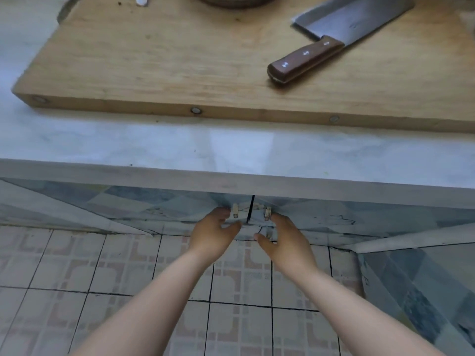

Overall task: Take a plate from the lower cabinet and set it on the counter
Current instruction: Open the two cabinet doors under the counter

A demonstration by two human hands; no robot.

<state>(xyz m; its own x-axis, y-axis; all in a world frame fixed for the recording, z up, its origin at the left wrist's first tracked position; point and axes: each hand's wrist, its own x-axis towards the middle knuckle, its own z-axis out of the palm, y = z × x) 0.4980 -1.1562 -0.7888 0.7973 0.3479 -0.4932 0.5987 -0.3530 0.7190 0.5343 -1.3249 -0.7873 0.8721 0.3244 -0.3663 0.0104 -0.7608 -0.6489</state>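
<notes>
The lower cabinet's two doors, the left door [144, 204] and the right door [359, 214], are patterned in blue-grey and meet at a dark gap under the counter's edge. A small white handle [235, 211] sits left of the gap and another handle [267, 214] right of it. My left hand [213, 235] reaches to the left handle with its fingertips beside it and the thumb spread. My right hand [285, 242] does the same at the right handle. Neither hand holds anything. No plate is in view. The pale marble counter [231, 147] runs across above.
A thick wooden cutting board [167, 60] lies on the counter, with a cleaver [334, 39] on its right part and a round dish edge [231, 1] at the top. Another cabinet face [424, 291] angles in at lower right. Patterned floor tiles [77, 278] lie below.
</notes>
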